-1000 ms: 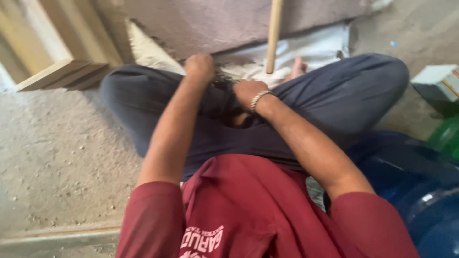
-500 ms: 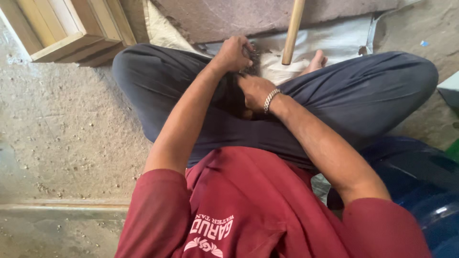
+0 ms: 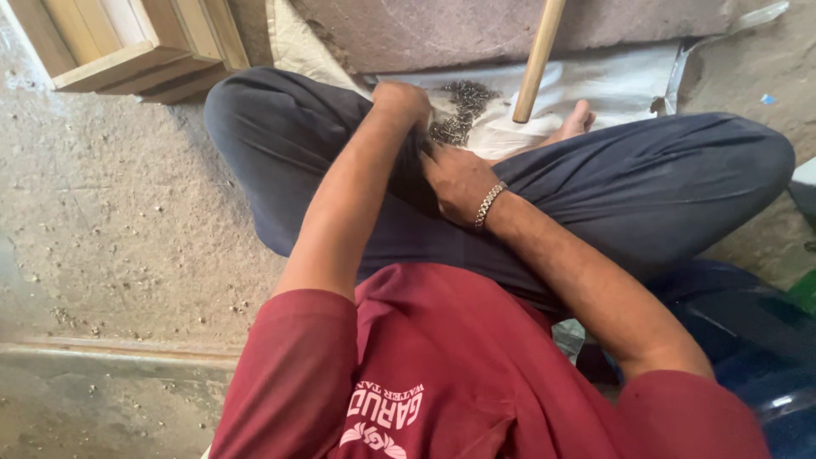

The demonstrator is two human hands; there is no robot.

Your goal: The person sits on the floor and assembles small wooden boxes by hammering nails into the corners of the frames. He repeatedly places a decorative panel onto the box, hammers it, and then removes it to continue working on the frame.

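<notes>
White lettering on the maroon shirt (image 3: pixel 442 382), low in frame, partly cut off; white sheet (image 3: pixel 612 85) on the floor beyond the knees carries a pile of small dark metal pieces (image 3: pixel 459 110); left hand (image 3: pixel 399 102) and right hand (image 3: pixel 455 178) meet just beside it; finger state cannot be told, fingers hidden; wooden stick (image 3: pixel 537 59) upright, top cut off.

I see a rough concrete floor (image 3: pixel 127 246), gritty with small crumbs. On it: a white sheet (image 3: pixel 612 85) bearing a heap of small dark metal pieces (image 3: pixel 459 110); stacked wooden frames (image 3: pixel 136 42) at upper left; a wooden stick (image 3: pixel 537 64) standing on the sheet.
</notes>
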